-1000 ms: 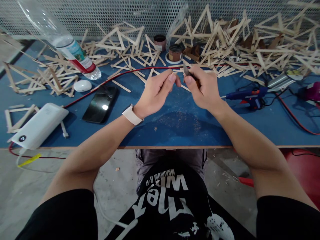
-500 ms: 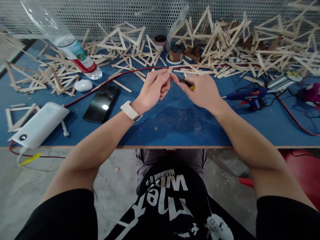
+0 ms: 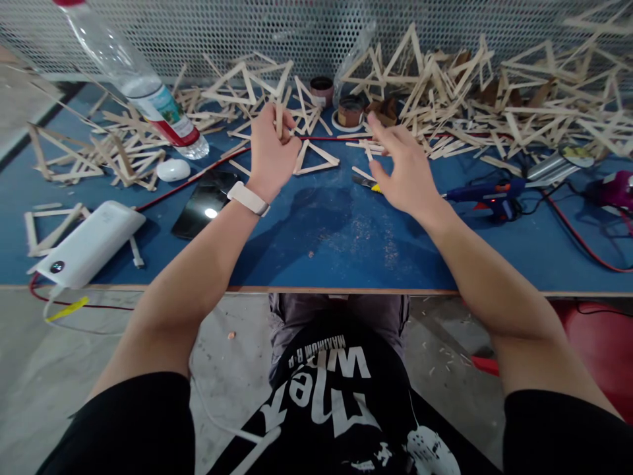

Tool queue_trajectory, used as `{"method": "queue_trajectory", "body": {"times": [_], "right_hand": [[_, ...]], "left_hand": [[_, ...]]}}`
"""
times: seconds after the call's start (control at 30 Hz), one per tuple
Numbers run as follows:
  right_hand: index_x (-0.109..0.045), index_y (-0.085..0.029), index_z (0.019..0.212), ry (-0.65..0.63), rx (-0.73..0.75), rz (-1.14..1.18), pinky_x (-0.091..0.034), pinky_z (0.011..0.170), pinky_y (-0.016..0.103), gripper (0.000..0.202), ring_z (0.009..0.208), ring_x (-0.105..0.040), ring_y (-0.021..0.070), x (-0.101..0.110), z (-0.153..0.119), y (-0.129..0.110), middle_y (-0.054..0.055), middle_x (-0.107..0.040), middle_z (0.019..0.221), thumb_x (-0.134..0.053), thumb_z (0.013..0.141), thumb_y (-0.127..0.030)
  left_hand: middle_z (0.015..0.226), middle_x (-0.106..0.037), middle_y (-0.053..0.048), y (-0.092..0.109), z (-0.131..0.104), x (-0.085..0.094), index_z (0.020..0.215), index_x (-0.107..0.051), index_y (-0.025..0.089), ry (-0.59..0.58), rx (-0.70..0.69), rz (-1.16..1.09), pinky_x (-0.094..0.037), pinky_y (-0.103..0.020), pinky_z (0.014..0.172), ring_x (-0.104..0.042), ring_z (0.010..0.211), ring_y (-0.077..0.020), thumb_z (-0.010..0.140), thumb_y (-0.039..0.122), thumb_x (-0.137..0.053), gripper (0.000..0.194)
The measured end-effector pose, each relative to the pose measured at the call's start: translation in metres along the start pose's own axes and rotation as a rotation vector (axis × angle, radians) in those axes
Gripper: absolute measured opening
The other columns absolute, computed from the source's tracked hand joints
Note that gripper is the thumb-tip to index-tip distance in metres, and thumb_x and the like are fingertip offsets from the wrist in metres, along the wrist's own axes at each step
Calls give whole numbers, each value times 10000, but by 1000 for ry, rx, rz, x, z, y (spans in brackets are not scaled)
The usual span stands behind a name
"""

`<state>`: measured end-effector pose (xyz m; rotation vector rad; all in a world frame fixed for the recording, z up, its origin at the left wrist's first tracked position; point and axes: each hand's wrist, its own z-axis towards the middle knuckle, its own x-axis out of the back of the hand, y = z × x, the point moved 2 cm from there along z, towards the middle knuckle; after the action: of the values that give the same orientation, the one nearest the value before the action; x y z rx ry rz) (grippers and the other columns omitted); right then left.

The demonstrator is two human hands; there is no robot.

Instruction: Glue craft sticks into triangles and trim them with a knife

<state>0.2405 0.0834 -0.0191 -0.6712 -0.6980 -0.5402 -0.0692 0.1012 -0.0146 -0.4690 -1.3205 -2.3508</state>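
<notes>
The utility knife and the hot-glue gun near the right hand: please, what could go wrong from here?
The utility knife sticks out beside the right hand; its blade seems exposed, so a finger might get cut.

The hot-glue gun shows a lit indicator and points toward that hand's wrist; if hot, it could burn skin.

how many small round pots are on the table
2. The first pot stands towards the back of the table; the second pot is just right of it, nearer the right hand. Others may hide behind the wooden sticks.
</notes>
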Motion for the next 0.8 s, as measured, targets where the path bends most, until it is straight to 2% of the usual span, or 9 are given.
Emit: {"method": "queue_trajectory", "body": {"times": [0.07,0.1,0.17,0.23,0.37,0.47,0.57,0.7,0.8], "right_hand": [[-743,-304,1483,-14,35,20,-581,1240,719,491,1489,-662,464,-2,-2,-6,187,-678,1608,-603,1139,-625],[-695,-301,1581,-24,44,45,-560,1279,722,547,1532,-643,470,-4,-2,-8,190,-666,1635,-640,1127,-600],[-670,-294,1630,-37,49,128,-589,1258,693,598,1456,-708,450,-7,-3,-13,189,-726,1561,-682,1113,-593],[-735,-293,1540,-51,60,212,-648,1166,641,550,1296,-785,407,-10,-3,-17,165,-809,1410,-715,1098,-620],[-843,-306,1173,-113,108,258,-663,1086,596,320,1140,-800,355,-12,-4,-26,116,-867,1168,-744,1092,-600],[-829,-316,1050,-129,109,229,-652,1076,621,264,1099,-786,355,-12,-4,-27,104,-861,1094,-713,1110,-545],[-815,-321,1003,-61,67,172,-635,1105,661,245,1064,-775,365,-9,-2,-21,97,-844,1040,-736,1094,-534],[-779,-302,925,18,-29,112,-637,1110,692,359,1000,-758,366,-7,2,-5,96,-800,948,-754,1081,-624],[-772,-297,894,15,-57,84,-651,1063,731,472,939,-748,374,-8,3,5,112,-788,919,-737,1067,-735]], "left_hand": [[750,-279,64,4,-6,-6,1235,-493,306,-60,-18,10,-270,-359,676,-291,736,-127,1145,606,-767,417],[727,-296,80,9,-10,-12,1356,-500,319,-117,-39,9,-302,-355,682,-323,722,-130,1083,542,-825,479],[692,-417,104,23,-21,-25,1634,-424,288,-229,-65,10,-375,-361,702,-410,684,-147,961,378,-859,807],[693,-533,98,38,-32,-37,1780,-299,204,-324,-86,8,-404,-364,699,-511,648,-172,854,223,-795,1051],[715,-584,79,55,-45,-51,1828,-257,157,-489,-116,55,-409,-348,706,-592,631,-201,829,138,-706,1096],[734,-605,68,43,-41,-49,1758,-422,200,-505,-175,136,-413,-348,724,-594,643,-199,868,121,-705,937],[818,-638,40,15,-25,-37,1522,-641,239,-338,-201,221,-429,-360,769,-552,737,-176,909,161,-767,631],[882,-532,-1,-21,-5,-22,1185,-694,259,-185,-169,261,-441,-397,892,-453,892,-192,1056,303,-715,137],[905,-498,-35,-34,-3,-20,1016,-683,268,-166,-173,285,-437,-459,1008,-448,1011,-238,1066,387,-725,136]]}}
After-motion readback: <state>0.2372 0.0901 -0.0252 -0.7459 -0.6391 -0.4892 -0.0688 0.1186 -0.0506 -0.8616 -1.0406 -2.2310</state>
